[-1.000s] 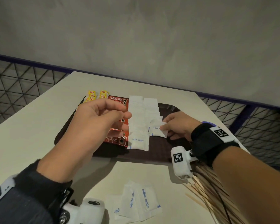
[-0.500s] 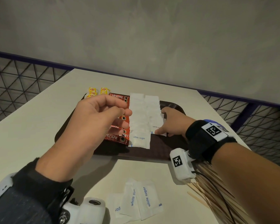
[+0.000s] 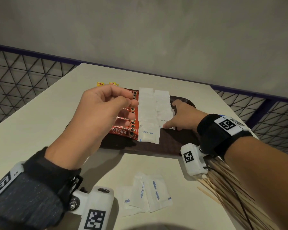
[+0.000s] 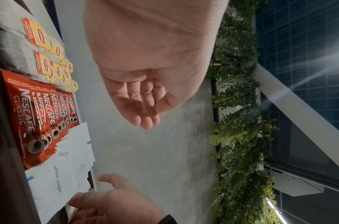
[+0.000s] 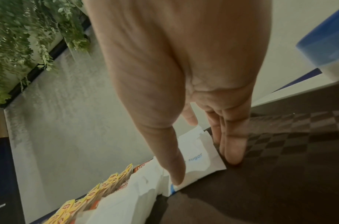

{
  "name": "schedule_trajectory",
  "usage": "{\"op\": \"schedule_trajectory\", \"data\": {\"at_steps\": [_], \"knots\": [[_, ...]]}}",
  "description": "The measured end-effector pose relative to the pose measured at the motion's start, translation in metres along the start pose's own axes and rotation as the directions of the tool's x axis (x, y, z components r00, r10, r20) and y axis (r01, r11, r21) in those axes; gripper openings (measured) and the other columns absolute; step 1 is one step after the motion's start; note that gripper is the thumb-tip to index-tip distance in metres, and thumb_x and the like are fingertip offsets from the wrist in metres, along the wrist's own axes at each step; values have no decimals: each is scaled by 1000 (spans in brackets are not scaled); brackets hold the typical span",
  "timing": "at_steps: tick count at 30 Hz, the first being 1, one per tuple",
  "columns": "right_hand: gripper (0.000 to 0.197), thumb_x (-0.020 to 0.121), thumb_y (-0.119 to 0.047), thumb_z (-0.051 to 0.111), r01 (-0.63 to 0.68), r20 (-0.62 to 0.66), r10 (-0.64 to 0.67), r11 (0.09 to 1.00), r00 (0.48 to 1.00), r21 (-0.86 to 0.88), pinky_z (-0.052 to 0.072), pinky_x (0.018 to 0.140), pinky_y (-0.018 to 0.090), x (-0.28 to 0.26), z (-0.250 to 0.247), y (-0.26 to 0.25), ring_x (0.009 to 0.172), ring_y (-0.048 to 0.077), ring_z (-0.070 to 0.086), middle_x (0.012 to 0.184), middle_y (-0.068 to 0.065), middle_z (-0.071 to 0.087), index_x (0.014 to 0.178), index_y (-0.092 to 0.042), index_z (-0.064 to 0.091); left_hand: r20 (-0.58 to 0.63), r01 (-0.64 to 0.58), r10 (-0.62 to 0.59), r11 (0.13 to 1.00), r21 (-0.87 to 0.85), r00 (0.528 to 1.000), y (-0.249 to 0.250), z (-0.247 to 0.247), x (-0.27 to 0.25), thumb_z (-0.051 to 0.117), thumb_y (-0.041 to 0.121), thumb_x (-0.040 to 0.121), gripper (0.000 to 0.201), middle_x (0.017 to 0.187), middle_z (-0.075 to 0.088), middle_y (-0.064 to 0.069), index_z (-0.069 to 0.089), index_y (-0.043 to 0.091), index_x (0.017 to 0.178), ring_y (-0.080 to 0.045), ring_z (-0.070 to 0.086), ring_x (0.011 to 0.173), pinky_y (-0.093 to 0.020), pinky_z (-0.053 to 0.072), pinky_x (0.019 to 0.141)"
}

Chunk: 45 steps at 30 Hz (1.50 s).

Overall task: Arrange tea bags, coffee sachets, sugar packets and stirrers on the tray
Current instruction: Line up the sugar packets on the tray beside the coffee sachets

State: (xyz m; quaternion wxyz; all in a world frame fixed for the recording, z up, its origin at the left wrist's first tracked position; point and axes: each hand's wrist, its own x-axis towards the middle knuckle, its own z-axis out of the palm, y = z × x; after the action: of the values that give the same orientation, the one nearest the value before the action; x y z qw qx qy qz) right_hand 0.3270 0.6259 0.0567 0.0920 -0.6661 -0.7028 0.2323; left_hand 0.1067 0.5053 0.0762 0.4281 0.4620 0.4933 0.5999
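The tray [image 3: 176, 143] is a good way filled. Farthest from the person's hands lie the yellow tea bags [image 4: 47, 50], and next to them a fanned row of red coffee sachets [image 3: 123, 130], which sits just under and beyond the left hand [image 3: 96, 117]. That hand hovers above the sachets with its fingers loosely curled; from its wrist view the palm looks empty, so I take it to be holding nothing. Right beside its fingertips runs the first overlapping column of white sugar packets [image 3: 148, 113], and touching that is a second, shorter column. The right hand [image 3: 184, 117] is down on the tray at the near end of this second column, with straight fingers [image 5: 176, 171] pressing flat on the last packet [image 5: 197, 160] there; it is nudging or seating the packet, not pinching it, as far as I can see. So tea and coffee look done, and sugar is mostly done. Left to do, I would judge: a small pile of loose sugar packets [image 3: 148, 195] on the table [image 3: 32, 117], nearer the person than either hand, and a bundle of wooden stirrers [image 3: 226, 185] under the right forearm, off the tray. The bare tray to the outer side of the right hand looks like the room left for them.
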Motion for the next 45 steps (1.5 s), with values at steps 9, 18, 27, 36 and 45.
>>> {"op": "schedule_trajectory", "data": {"at_steps": [9,18,27,36,45], "knots": [[66,78,-23,85,-38,46,43,994,998,-103,61,85,41,7,3,-9,95,24,65,116,6,61,127,-11,43,6,-4,4,1000,-19,1000,0,-1,0,61,-3,96,15,86,79,-9,72,7,94,-19,68,60,-29,60,55],[59,83,-34,74,-232,77,268,615,960,754,51,89,35,33,-10,0,118,32,56,135,12,56,135,-14,57,-2,-24,24,998,-51,1000,0,-5,3,62,-2,96,17,85,80,-7,73,10,90,-22,71,64,-27,58,56],[64,79,-49,74,-230,96,273,518,957,824,57,81,37,44,0,-2,106,33,65,126,16,56,131,-18,56,3,-22,23,997,-77,1000,0,-4,3,61,-3,96,16,85,79,-10,72,8,90,-23,72,63,-30,62,59],[83,72,-63,68,-232,120,246,496,962,837,56,92,35,52,0,-5,108,22,69,143,11,51,141,-21,47,12,-21,23,995,-95,1000,1,-5,3,61,-4,95,17,84,79,-10,71,8,88,-25,72,63,-29,63,59],[79,98,-64,44,-157,34,235,527,971,835,34,115,39,69,-11,-12,135,30,46,149,16,47,159,-19,23,7,-8,9,994,-112,1000,0,-4,4,60,-6,95,20,84,79,-11,71,7,87,-24,72,62,-27,61,56]]}}
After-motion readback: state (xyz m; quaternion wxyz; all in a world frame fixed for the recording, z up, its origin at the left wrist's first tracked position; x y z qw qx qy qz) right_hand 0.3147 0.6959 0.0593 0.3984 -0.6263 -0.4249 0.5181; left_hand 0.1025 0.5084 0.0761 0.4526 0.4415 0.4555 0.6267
